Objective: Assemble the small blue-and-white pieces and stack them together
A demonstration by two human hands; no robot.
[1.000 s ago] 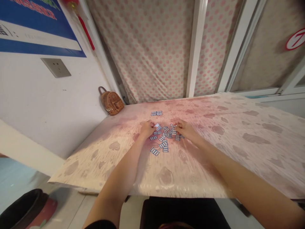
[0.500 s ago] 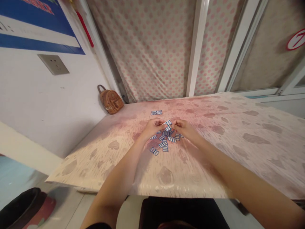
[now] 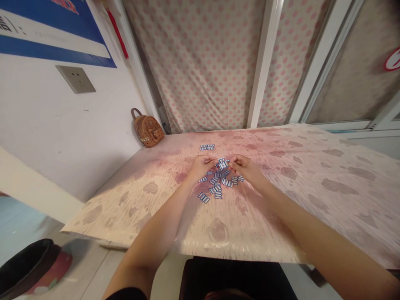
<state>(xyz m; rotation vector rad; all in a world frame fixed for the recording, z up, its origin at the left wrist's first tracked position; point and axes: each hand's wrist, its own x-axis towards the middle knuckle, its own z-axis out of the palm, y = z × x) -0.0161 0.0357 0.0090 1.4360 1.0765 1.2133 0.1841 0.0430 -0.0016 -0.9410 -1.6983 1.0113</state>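
Note:
Over the middle of the table, my left hand [image 3: 201, 166] and my right hand [image 3: 243, 165] face each other. Between their fingertips are a few small blue-and-white striped flat pieces [image 3: 223, 163], overlapping at angles. Each hand is closed in a pinch at one side of these pieces. Just below, a loose heap of similar striped pieces [image 3: 215, 189] lies spread on the tablecloth. Farther back, several more form a neat double row [image 3: 207, 147]. What is printed on the pieces is too small to read.
A patterned cloth covers the table [image 3: 218, 229]. At the back left corner, a small brown backpack [image 3: 148, 130] stands against the wall. A dotted curtain [image 3: 200, 62] hangs behind. On the floor at left is a dark-mouthed bin [image 3: 31, 266].
The view has shifted slightly. The pieces between my hands have turned, and my right fingers sit a little farther from my left. The heap and the double row look the same.

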